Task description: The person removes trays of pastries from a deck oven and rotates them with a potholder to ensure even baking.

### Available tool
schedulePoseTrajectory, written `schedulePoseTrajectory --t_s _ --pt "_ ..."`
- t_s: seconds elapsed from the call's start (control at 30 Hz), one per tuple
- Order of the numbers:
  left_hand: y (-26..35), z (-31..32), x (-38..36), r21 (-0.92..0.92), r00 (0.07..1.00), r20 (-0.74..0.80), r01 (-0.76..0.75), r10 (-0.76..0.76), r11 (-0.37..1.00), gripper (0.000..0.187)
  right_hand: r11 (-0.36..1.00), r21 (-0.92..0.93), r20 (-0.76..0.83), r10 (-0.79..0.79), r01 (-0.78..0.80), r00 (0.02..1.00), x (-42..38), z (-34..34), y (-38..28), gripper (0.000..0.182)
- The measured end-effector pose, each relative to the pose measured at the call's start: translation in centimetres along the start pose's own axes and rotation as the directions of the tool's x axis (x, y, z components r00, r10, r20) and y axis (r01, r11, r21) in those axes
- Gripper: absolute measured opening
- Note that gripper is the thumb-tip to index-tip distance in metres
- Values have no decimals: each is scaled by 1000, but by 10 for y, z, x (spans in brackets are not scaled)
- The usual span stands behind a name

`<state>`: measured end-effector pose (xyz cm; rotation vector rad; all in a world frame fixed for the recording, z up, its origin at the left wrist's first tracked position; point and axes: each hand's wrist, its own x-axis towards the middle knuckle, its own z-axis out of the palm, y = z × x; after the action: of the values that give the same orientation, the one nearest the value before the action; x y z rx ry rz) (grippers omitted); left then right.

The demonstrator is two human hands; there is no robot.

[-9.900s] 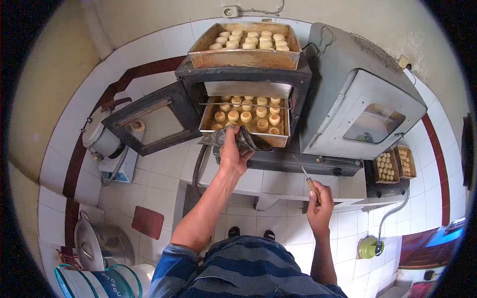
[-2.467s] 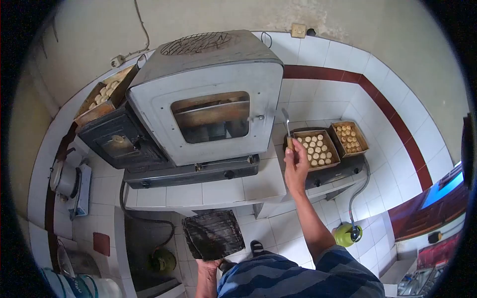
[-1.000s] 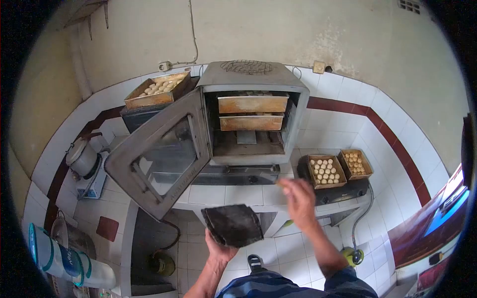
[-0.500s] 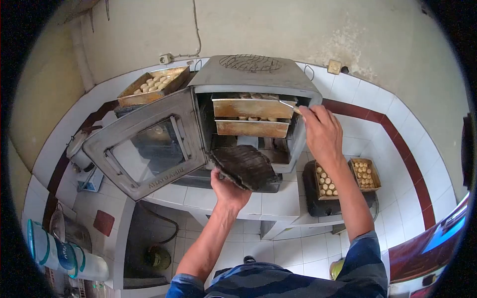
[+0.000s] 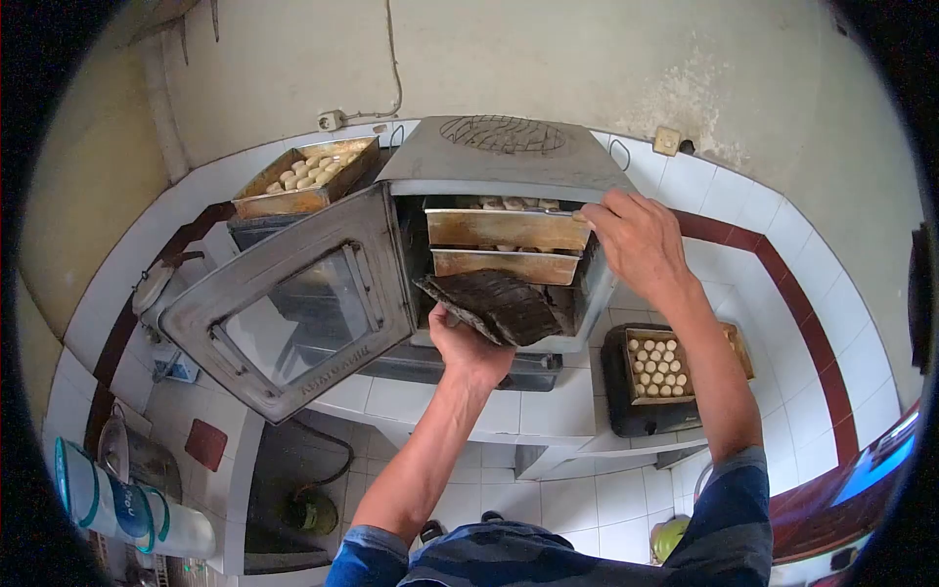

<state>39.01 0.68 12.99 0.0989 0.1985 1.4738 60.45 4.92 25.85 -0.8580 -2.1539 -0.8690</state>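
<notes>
A grey metal oven (image 5: 504, 147) stands on the tiled counter with its glass door (image 5: 293, 303) swung open to the left. Two baking trays sit inside, the upper tray (image 5: 504, 228) above the lower tray (image 5: 507, 265), both filled with pale pastries. My left hand (image 5: 468, 347) grips a dark folded cloth (image 5: 499, 305) just below the lower tray. My right hand (image 5: 638, 240) is at the right end of the upper tray, closed around a thin tool whose tip barely shows.
A third tray of pastries (image 5: 303, 176) rests on a dark oven behind the open door. Another tray of pastries (image 5: 660, 365) sits on a black stove at the right. A pot (image 5: 132, 460) and stacked buckets (image 5: 117, 499) stand on the floor at the left.
My left hand has raised the cloth closer to the lower tray. My right hand has dropped slightly against the upper tray's right end. The view has shifted a little.
</notes>
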Motion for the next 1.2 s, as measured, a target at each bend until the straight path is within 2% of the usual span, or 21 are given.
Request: schedulePoseTrajectory --t_s 0.13,0.2,0.43,0.5,0.57,0.63,0.67,0.7,0.77,0.8,0.93,1.1,1.2 --pt "2 7 7 -35 1000 17 -23 24 999 58 1000 21 59 -2 1 998 3 -16 -2 14" --pt "3 14 7 -3 995 83 -53 54 999 56 1000 31 79 2 -4 997 2 -26 -6 13" --pt "0 43 -3 -77 998 48 -46 50 996 59 996 93 112 -10 -1 994 -5 -50 -16 13" --pt "0 49 -3 -8 999 -11 -39 39 999 62 995 95 134 -6 -7 991 -8 -50 -16 13" --pt "0 41 5 25 998 41 -58 57 998 57 993 117 103 0 -12 995 -9 -49 -14 13" --pt "1 42 11 164 996 67 -62 52 984 48 991 129 121 6 -21 993 -9 -52 -13 14" --pt "2 43 12 153 998 38 -45 40 987 35 990 139 143 15 -35 990 -8 -53 -12 15" --pt "2 44 14 153 998 37 -49 44 987 35 989 143 142 13 -33 990 -9 -53 -10 15" --pt "0 46 16 313 993 44 -115 106 943 33 988 152 145 6 -28 989 -9 -51 -8 16" --pt "2 47 17 344 995 16 -98 98 934 29 987 157 144 1 -24 990 -9 -51 -8 16" --pt "5 56 27 425 991 -90 -53 100 904 35 991 132 148 -15 -5 989 -10 -51 -7 17" --pt "10 66 40 587 955 -264 49 134 808 53 990 139 132 -32 13 991 -15 -47 -5 19" --pt "13 61 55 602 967 -230 52 111 797 48 995 98 66 -38 31 997 -22 -44 -1 16"
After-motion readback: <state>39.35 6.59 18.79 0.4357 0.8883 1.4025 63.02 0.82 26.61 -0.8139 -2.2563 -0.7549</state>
